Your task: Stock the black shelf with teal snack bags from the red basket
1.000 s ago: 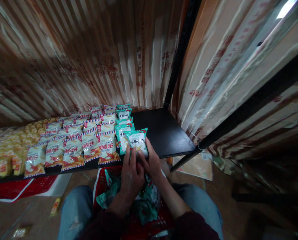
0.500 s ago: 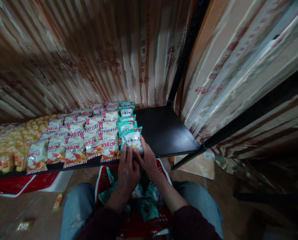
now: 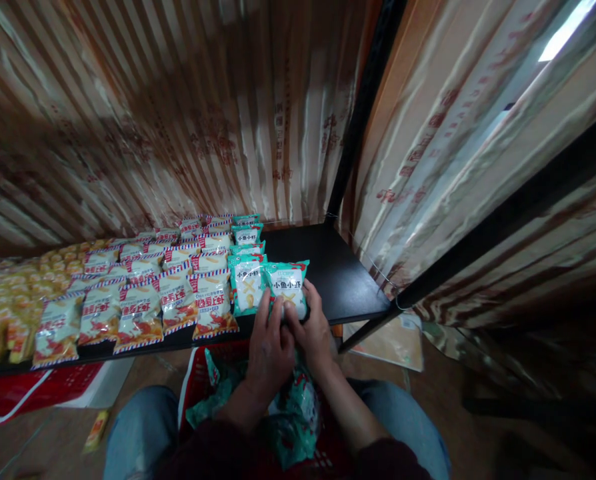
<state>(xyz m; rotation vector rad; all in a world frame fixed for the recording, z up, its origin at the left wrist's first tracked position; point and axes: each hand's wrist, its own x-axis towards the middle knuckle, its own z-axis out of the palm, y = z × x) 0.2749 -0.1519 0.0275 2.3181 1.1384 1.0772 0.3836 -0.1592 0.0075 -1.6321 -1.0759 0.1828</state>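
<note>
Both hands hold one green-and-white snack bag [image 3: 287,285] at the front of the black shelf [image 3: 348,273]. My left hand [image 3: 269,347] closes on its lower left side. My right hand [image 3: 314,327] grips its lower right edge, with the thumbs close together in front. Just left of it, a matching green snack bag [image 3: 248,285] stands at the front of a row of green bags [image 3: 247,235]. Below my wrists, a red basket [image 3: 188,373] between my knees contains several more green bags [image 3: 292,433], partly hidden by my forearms.
Left of the green row stand rows of white-and-red snack bags [image 3: 212,303], then small yellow packs [image 3: 21,333]. A black post [image 3: 363,113] and a slanting bar [image 3: 478,233] frame the right end. Flat cardboard [image 3: 393,340] and a yellow pack [image 3: 96,430] lie on the floor.
The held bag has moved right, off the front of the green row, with both hands still on it. A green bag now shows at the row's front. The view has shifted slightly.
</note>
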